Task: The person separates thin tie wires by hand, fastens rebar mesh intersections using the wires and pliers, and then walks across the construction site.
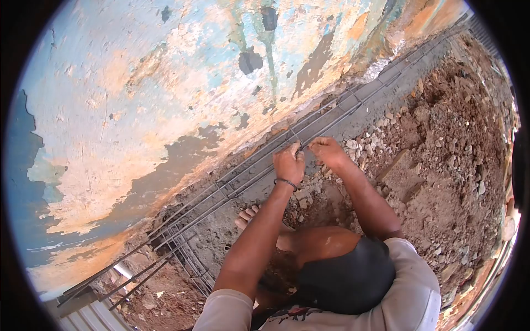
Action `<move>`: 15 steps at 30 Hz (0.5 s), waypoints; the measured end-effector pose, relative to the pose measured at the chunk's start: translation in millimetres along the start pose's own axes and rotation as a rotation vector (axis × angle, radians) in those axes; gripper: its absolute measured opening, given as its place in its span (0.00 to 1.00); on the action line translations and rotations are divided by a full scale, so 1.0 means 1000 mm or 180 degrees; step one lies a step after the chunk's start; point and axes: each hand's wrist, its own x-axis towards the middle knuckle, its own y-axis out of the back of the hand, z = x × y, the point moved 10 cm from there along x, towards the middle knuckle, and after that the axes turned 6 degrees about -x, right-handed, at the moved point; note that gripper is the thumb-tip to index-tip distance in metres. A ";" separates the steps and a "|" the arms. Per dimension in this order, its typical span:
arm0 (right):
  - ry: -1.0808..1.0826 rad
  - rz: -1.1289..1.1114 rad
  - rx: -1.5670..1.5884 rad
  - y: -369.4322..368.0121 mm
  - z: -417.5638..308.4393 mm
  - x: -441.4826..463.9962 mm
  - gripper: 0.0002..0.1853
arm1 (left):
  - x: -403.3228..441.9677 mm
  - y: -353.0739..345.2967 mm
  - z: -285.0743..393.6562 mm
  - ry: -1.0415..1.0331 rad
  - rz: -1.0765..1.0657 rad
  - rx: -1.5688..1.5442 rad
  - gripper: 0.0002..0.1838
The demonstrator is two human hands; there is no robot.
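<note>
A long cage of steel bars [255, 177] lies in a grey trench beside the wall, with cross ties at intervals. My left hand [289, 164] is at the cage near the middle, its fingers closed at a bar beside a cross tie [295, 133]. Just to its right, my right hand [326, 151] has thumb and fingertips pinched together by the same bar. Whatever the fingertips of either hand hold is too small to make out. A dark band [285, 182] circles my left wrist.
The wall [132, 83] with peeling paint rises along the cage. Loose soil and stones [441, 160] fill the right side. A second set of bars [190, 259] branches off at lower left, near a white pipe [123, 270]. My bare foot [247, 217] rests beside the cage.
</note>
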 end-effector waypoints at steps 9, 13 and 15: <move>0.0143 0.0141 -0.0308 0.004 -0.011 -0.006 0.12 | -0.001 0.009 0.021 -0.0885 -0.0598 -0.0203 0.17; 0.0601 0.0260 -0.0773 0.004 -0.007 -0.005 0.14 | 0.028 0.006 -0.009 -0.0036 -0.0453 -0.0684 0.13; 0.1462 0.0672 -0.1292 0.007 -0.032 -0.021 0.14 | 0.032 -0.002 -0.016 0.0217 -0.0698 -0.0476 0.09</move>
